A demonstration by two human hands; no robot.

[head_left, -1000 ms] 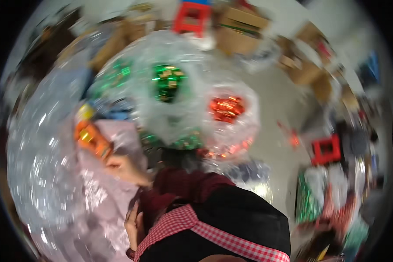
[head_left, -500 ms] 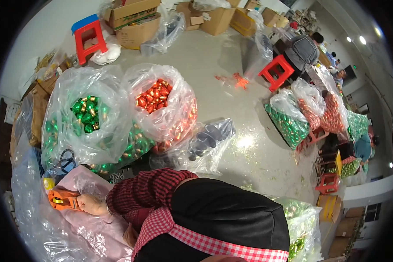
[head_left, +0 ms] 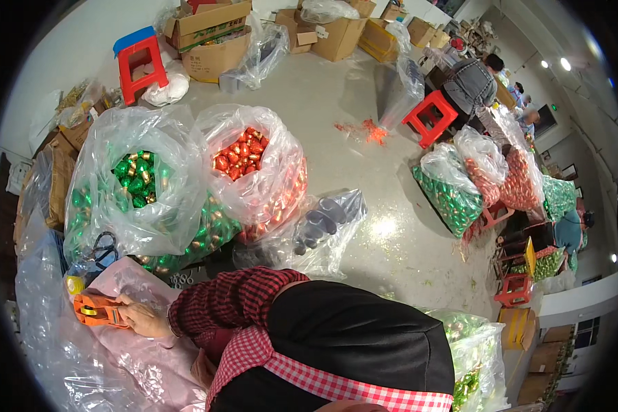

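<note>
My right arm, in a red checked sleeve, crosses in front of my black apron to the left. My right hand point(head_left: 143, 318) grips an orange tape dispenser point(head_left: 97, 310) lying on a pink patterned plastic sheet point(head_left: 134, 360). Only part of my left hand point(head_left: 202, 368) shows below that sleeve, close to my body on the same sheet. Its fingers are hidden. A small yellow roll point(head_left: 74, 284) sits just beyond the dispenser.
Two big clear bags stand ahead, one of green foil-wrapped pieces point(head_left: 134, 180) and one of red ones point(head_left: 244, 152). Black scissors point(head_left: 103, 248) lie by the green bag. Red stools point(head_left: 139, 63), cardboard boxes point(head_left: 216, 38) and more filled bags point(head_left: 453, 199) ring the grey floor. Other people sit at the far right.
The view has swung to the right and tilted down. My right hand stays on the orange dispenser on the pink sheet.
</note>
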